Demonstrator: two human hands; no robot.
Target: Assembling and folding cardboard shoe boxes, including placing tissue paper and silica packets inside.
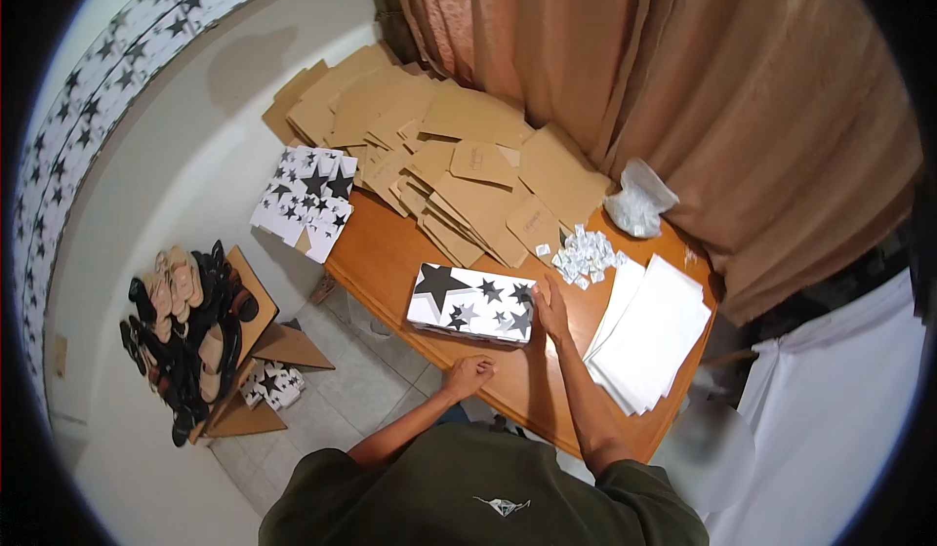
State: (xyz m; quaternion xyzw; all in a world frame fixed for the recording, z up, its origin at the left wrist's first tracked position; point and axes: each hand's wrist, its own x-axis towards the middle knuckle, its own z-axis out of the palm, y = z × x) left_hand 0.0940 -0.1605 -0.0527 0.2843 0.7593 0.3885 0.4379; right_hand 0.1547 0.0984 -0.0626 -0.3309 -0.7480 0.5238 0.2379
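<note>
On the wooden table lies a closed shoe box (468, 302), white with black and grey stars. My right hand (552, 309) is at its right end, fingers stretched out against the side and not wrapped round it. By the table's near edge rests my left hand (470, 376), just below the box. Its fingers are curled in, with nothing visible in them. Beyond my right hand sits a heap of small white packets (586, 256). A stack of white paper sheets (649, 336) lies to the right of my right forearm.
Flat brown cardboard pieces (478, 112) cover the table's far side. More star-patterned boxes (307, 200) stand at its left end. A clear plastic bag (639, 200) sits at the back right, before a brown curtain (761, 107). Shoes (181, 292) pile up on a cardboard-coloured stand at left.
</note>
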